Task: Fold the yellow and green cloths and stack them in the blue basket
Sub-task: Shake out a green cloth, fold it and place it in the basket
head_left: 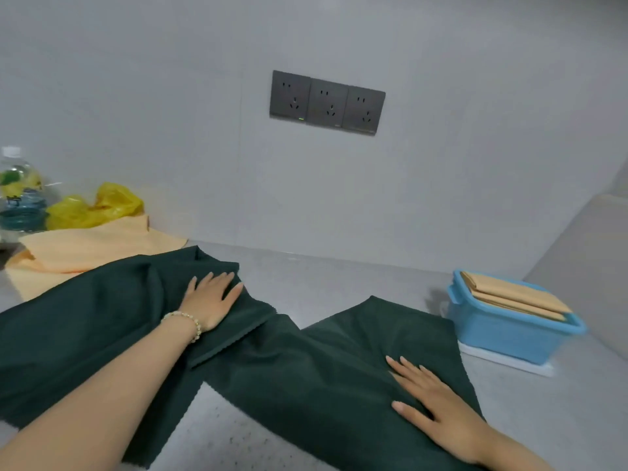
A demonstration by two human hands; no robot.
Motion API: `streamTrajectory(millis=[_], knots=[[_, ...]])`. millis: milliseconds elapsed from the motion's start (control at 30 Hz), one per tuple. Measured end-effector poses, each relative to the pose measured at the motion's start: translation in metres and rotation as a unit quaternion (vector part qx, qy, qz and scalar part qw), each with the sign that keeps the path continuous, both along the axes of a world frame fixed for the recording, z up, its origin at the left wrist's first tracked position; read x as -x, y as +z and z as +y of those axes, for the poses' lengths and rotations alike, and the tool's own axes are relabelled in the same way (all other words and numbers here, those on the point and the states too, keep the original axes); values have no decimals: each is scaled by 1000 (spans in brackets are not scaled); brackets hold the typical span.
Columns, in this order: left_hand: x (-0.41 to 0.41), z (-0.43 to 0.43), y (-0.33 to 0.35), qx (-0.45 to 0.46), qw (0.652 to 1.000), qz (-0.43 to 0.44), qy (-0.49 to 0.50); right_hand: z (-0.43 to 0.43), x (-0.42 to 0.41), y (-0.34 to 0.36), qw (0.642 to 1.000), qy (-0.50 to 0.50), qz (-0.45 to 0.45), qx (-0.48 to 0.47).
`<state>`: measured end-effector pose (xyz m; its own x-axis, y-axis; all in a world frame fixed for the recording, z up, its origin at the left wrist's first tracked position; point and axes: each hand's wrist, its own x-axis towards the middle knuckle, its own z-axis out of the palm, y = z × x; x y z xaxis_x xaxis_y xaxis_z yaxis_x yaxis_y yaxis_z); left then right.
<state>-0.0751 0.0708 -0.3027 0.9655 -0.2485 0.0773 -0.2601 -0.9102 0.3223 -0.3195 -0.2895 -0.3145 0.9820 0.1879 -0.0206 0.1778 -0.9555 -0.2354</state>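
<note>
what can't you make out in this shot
Head view:
green cloth: near end cut off by the bottom edge; one cloth or two overlapping, unclear.
blue basket: inside hidden by the folded yellow cloths on top; count unclear.
unfolded yellow cloth: near edge hidden under the green cloth.
bottle: cut off by the left edge, label blurred.

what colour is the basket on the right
Light blue basket, seen best in the head view.

green cloth (306, 362) matt, napped terry. blue basket (503, 338) smooth glossy plastic; yellow cloth (91, 249) soft matt. counter (339, 277) speckled, stone-like, matt.
</note>
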Motion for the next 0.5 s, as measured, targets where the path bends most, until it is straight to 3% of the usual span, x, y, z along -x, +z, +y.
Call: streamTrajectory(millis=[100, 200, 400, 500], knots=[[38, -53, 6, 57, 989, -27, -131, -8, 16, 6, 990, -30, -16, -133], [72, -103, 4, 21, 968, 2, -250, -11, 24, 10, 961, -79, -52, -261], [95, -146, 9, -30, 955, 100, -277, -24, 38, 13, 938, -137, -56, -314], [104, -157, 14, -62, 944, 126, -297, -25, 29, 23, 943, -154, -82, -283]])
